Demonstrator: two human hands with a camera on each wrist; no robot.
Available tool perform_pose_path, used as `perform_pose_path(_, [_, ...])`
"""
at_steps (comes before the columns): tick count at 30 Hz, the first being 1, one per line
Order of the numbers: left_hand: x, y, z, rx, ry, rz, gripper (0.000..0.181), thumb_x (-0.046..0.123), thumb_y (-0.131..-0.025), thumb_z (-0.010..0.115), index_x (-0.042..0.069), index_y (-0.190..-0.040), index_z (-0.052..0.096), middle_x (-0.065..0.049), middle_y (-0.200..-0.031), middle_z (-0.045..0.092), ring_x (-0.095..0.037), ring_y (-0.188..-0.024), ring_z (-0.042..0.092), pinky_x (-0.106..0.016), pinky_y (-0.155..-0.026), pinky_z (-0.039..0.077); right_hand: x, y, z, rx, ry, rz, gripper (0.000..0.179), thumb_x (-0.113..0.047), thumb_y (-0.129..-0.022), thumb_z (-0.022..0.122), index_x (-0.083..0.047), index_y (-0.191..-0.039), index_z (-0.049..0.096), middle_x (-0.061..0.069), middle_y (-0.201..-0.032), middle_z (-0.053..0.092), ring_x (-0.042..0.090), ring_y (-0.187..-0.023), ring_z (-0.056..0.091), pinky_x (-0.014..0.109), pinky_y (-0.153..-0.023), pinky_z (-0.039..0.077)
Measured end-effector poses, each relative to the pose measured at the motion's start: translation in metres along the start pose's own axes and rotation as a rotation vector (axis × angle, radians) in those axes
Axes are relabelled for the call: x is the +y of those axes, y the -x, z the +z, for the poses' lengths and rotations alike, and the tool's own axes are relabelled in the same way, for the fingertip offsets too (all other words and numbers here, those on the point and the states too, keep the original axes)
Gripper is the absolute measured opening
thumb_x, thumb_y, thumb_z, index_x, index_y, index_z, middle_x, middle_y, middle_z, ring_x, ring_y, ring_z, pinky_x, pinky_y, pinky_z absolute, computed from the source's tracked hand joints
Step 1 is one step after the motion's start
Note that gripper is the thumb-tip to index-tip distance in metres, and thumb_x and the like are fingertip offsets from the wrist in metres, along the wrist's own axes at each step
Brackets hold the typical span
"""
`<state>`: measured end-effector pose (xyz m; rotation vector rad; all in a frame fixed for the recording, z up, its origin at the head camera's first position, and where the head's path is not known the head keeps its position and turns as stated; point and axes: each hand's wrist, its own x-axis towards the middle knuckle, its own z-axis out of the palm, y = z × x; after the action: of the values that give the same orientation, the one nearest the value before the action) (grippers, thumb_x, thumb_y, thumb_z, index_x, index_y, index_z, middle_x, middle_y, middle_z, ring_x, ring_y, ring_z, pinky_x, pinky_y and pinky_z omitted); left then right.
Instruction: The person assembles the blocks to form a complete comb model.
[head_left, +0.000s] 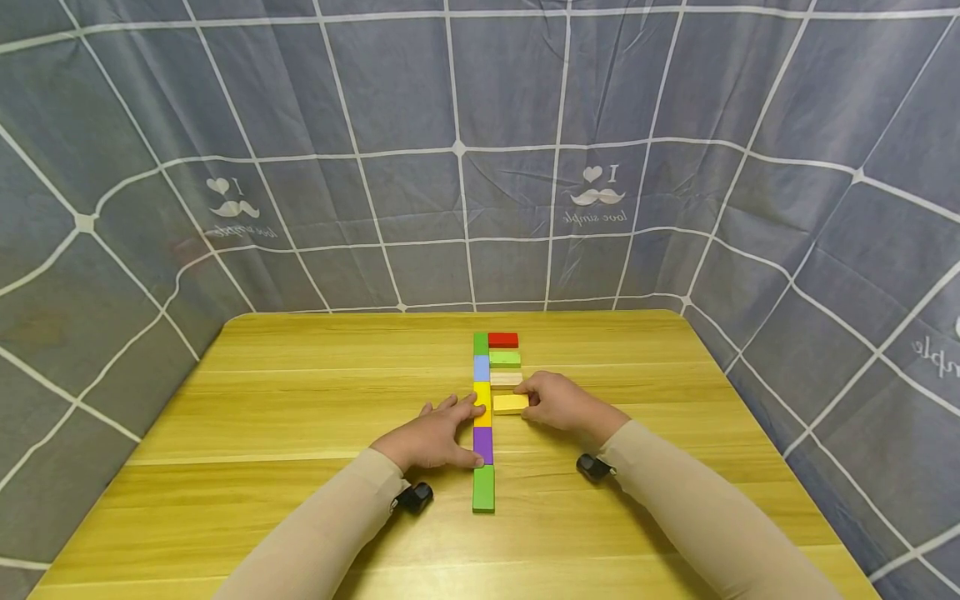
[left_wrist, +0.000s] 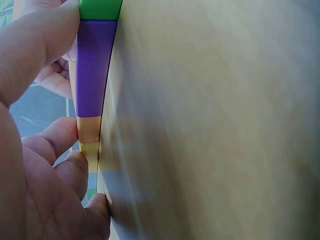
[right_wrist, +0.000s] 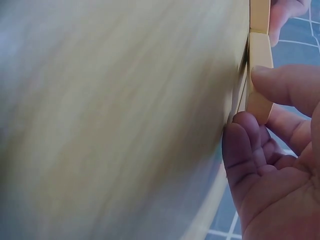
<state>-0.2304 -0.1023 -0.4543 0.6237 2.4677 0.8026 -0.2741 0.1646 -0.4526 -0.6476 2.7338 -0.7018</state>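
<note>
A straight column of flat blocks runs away from me: near green block [head_left: 483, 489], purple block [head_left: 483, 445], a yellow stretch [head_left: 484, 418], light blue block [head_left: 482, 367] and far green block [head_left: 481, 343]. My left hand [head_left: 433, 435] lies spread along its left side. Its thumb touches near the green and purple joint, and its fingertips touch the yellow part. Between thumb and fingers, my right hand [head_left: 562, 402] pinches the outer end of a loose yellow block [head_left: 510, 405]. That block lies crosswise, its inner end close to the column's right side.
Farther back, a red block [head_left: 503, 340], a light green block [head_left: 505, 359] and a plain wood block [head_left: 506, 380] lie crosswise right of the column, with gaps between them. A grey-blue curtain [head_left: 510, 200] surrounds the table's [head_left: 300, 400] back and sides.
</note>
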Motion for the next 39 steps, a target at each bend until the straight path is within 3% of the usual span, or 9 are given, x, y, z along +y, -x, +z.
perform_pose_path(39, [0.0015, -0.0005, -0.0007, 0.002, 0.001, 0.000, 0.089, 0.044, -0.085, 0.086, 0.023, -0.161, 0.046, -0.001, -0.177, 0.023, -0.035, -0.165, 0.011, -0.066, -0.130, 0.004, -0.0078, -0.0018, 0.0017, -0.023, -0.064, 0.073, 0.037, -0.008, -0.091, 0.080, -0.002, -0.127, 0.074, 0.001, -0.087, 0.062, 0.014, -0.080, 0.055, 0.029, -0.076, 0.049])
